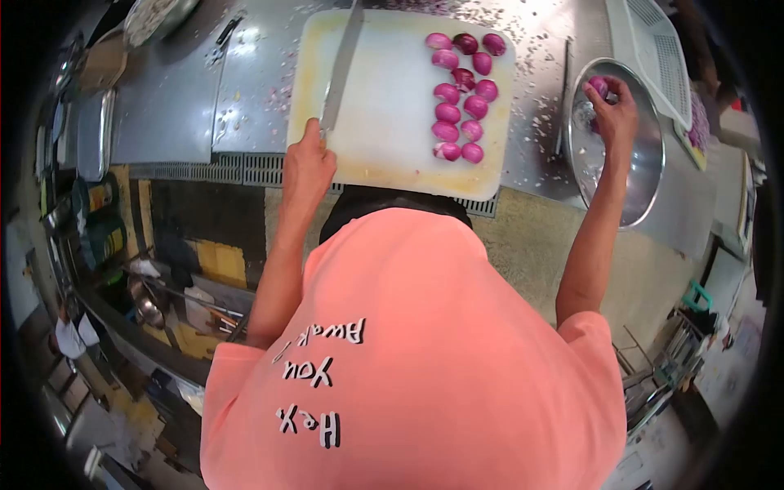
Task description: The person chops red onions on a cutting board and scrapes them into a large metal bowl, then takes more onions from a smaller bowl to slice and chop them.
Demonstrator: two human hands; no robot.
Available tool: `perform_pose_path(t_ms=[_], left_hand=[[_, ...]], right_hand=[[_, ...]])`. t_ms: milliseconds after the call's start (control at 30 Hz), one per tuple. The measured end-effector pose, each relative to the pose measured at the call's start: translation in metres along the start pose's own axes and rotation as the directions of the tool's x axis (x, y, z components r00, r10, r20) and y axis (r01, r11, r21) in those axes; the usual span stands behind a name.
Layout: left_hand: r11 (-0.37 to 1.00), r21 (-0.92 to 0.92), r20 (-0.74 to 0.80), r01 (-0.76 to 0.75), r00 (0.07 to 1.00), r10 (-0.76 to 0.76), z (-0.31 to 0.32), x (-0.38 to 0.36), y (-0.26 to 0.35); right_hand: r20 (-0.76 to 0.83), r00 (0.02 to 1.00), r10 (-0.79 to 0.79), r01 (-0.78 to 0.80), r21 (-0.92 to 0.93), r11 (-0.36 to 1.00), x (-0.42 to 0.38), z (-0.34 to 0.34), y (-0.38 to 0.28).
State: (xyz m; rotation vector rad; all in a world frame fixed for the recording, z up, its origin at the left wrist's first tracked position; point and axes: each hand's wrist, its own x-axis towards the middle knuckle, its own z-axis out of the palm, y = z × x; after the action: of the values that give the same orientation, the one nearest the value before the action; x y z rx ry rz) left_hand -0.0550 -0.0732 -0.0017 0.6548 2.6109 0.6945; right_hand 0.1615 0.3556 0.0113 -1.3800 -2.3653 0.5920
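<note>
My left hand (pixel 308 167) is closed round the handle of a long knife (pixel 343 61), whose blade lies along the left part of a white cutting board (pixel 384 98). Several peeled red onions (pixel 446 113) sit in uneven rows on the board's right side. Over at the right, my right hand (pixel 618 110) is above a metal bowl (pixel 633 184), its fingers closed on a red onion (pixel 600 85). Below that hand, part of the bowl's inside is hidden; small bits of peel stick to its wall.
The steel counter (pixel 167 106) is littered with onion scraps. A white plastic basket (pixel 657 57) stands beyond the bowl. Between board and bowl lies a thin dark bar (pixel 564 98). Another bowl (pixel 159 18) with pale contents is at the upper left.
</note>
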Motion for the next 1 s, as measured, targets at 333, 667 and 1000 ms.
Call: perform_pose_path(t_ms=[333, 667, 1000], left_hand=[[0.998, -0.032, 0.009, -0.052, 0.999, 0.052, -0.007, -0.002, -0.003], [0.993, -0.02, 0.138, -0.113, 0.984, 0.115, -0.044, -0.074, 0.015], [0.974, -0.075, 0.055, -0.212, 0.975, 0.216, 0.02, 0.0, 0.011]], right_hand=[[0.245, 0.662, -0.708, 0.569, 0.451, 0.688, -0.13, 0.169, -0.18], [0.128, 0.734, -0.667, 0.585, 0.381, 0.716, -0.142, 0.175, -0.184], [0.107, 0.735, -0.669, 0.542, 0.501, 0.675, -0.139, 0.179, -0.18]])
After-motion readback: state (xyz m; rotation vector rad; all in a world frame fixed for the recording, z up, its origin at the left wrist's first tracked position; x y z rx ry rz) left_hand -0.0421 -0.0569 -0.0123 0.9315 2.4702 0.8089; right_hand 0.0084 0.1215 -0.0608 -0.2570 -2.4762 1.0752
